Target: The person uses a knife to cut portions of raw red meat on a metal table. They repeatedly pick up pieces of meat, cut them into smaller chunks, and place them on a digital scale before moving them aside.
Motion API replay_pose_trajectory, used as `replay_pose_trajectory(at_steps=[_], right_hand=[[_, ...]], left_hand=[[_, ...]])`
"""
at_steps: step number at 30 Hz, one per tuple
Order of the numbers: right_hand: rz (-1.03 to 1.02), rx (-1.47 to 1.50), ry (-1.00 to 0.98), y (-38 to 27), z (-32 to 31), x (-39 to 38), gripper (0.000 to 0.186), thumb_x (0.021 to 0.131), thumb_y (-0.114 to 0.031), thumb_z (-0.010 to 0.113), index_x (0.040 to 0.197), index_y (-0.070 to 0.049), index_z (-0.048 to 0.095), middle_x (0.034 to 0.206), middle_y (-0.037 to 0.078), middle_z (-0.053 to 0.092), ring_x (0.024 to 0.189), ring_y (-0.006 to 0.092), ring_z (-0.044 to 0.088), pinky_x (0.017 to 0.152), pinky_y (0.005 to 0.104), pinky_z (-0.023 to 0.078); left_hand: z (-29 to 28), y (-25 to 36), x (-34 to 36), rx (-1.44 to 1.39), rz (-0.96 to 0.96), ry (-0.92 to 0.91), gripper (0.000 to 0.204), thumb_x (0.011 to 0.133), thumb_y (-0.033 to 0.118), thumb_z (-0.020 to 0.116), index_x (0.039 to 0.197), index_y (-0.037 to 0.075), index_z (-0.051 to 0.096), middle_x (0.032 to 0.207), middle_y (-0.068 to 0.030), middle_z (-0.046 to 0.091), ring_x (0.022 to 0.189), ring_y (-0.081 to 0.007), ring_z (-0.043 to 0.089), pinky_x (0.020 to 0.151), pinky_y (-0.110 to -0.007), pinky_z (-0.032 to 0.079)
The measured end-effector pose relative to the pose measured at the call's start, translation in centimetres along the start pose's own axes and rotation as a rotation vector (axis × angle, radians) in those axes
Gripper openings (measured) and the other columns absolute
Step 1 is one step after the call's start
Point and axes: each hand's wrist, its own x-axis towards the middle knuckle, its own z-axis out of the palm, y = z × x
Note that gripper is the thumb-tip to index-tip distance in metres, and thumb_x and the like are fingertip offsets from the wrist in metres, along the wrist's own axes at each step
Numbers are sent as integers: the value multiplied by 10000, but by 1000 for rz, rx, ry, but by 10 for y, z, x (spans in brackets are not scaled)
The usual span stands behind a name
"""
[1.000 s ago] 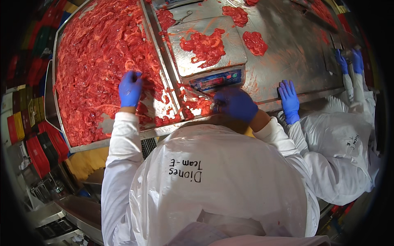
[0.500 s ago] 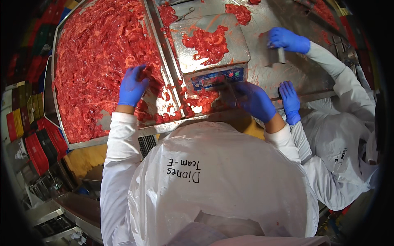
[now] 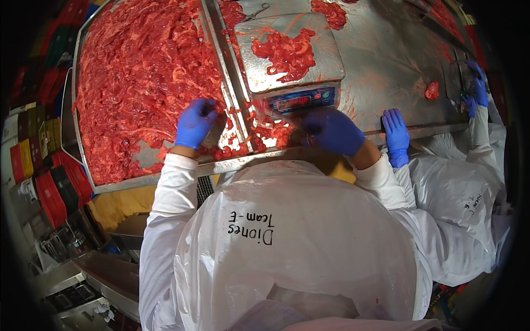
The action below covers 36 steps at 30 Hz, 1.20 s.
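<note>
My left hand (image 3: 194, 124), in a blue glove, is over the near right corner of a steel tray (image 3: 130, 182) filled with red meat strips (image 3: 143, 71). Its fingers curl inward; what they hold, if anything, is hidden. My right hand (image 3: 335, 132), also gloved in blue, is closed in front of the bench scale (image 3: 287, 60). A thin, blurred item shows at its fingertips, too unclear to name. Meat pieces (image 3: 279, 132) lie between my hands, beside the tray's rim. On the scale's platform rests a pile of meat (image 3: 286, 54).
A co-worker's gloved hand (image 3: 396, 138) lies flat at the steel table's edge, right of mine. Farther right is another blue-gloved hand (image 3: 479, 88). A small meat piece (image 3: 432, 90) lies on the table (image 3: 386, 66). Scissors (image 3: 256, 11) and more meat (image 3: 329, 14) are behind.
My left hand has shifted right and slightly nearer, its fingers more curled. My right hand has moved a little left. The co-worker's raised hand and grey metal item have left the table's middle.
</note>
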Motion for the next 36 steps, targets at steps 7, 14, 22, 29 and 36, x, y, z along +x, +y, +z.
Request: replay_pose_trajectory(at_steps=[7,14,22,29,36], right_hand=[[13,321,148,29,4,0,361,850,-129,770,1177,-2,683,1022,145,725,899,243,689,818,370,561],[230,645,454,66,-18,-34,247,935,-95,751,1156,-5,687,1099,80,748,1025,137,694,927,311,563],[-69,741,225,-21,-34,71,304,947,-146,762,1188,-1,647,1060,81,734,993,137,700,885,300,573],[-503,118,199,-61,22,84,741,803,-478,859,1326,-24,595,1216,215,687,1145,371,678,983,449,547],[-277,238,79,-66,-3,99,653,810,-362,880,1319,-56,608,1234,166,688,1170,311,665,1042,433,522]], left_hand=[[20,-25,-1,-76,14,-17,348,875,166,770,1199,47,720,1090,-138,722,1017,-270,721,898,-379,564],[-4,39,41,-136,211,588,581,861,160,768,1385,-8,582,1330,-224,615,1231,-344,609,1029,-434,498],[60,179,52,-539,553,-272,609,869,-47,610,1464,66,546,1317,-160,656,1226,-285,639,1062,-404,504],[25,97,50,-867,147,228,367,975,-9,653,1340,3,612,1237,-87,699,1094,-171,673,935,-291,542],[14,36,2,304,278,16,201,841,185,760,994,65,711,984,-173,688,898,-304,688,788,-416,569]])
